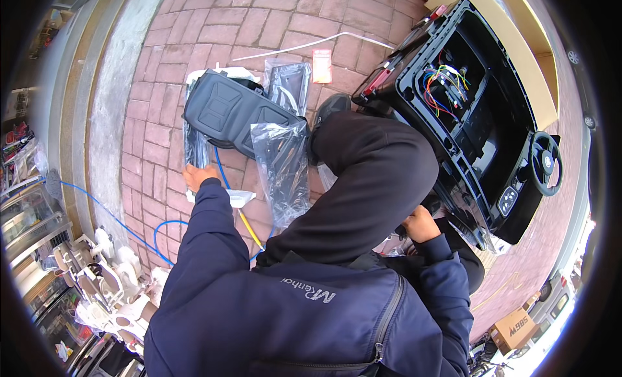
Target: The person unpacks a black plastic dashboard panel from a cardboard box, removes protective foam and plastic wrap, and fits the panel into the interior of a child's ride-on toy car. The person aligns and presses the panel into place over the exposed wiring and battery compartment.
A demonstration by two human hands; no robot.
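Observation:
My left hand is closed at the lower end of a clear plastic bag with a dark part inside, left of a black moulded seat. The seat lies tilted over a white box or tray, partly hidden beneath it. Beside my right leg, low against a black ride-on toy car body, my right hand is curled with its fingers mostly out of sight. Something dark shows at those fingertips, too hidden to name. Loose coloured wires stick up inside the car body, and a steering wheel sits on its dashboard.
Bagged black parts lie by my bent knee, with another bagged panel beyond. A red-and-white leaflet and a thin white strip rest on the brick paving. A blue hose runs at left. Cardboard stands behind the car.

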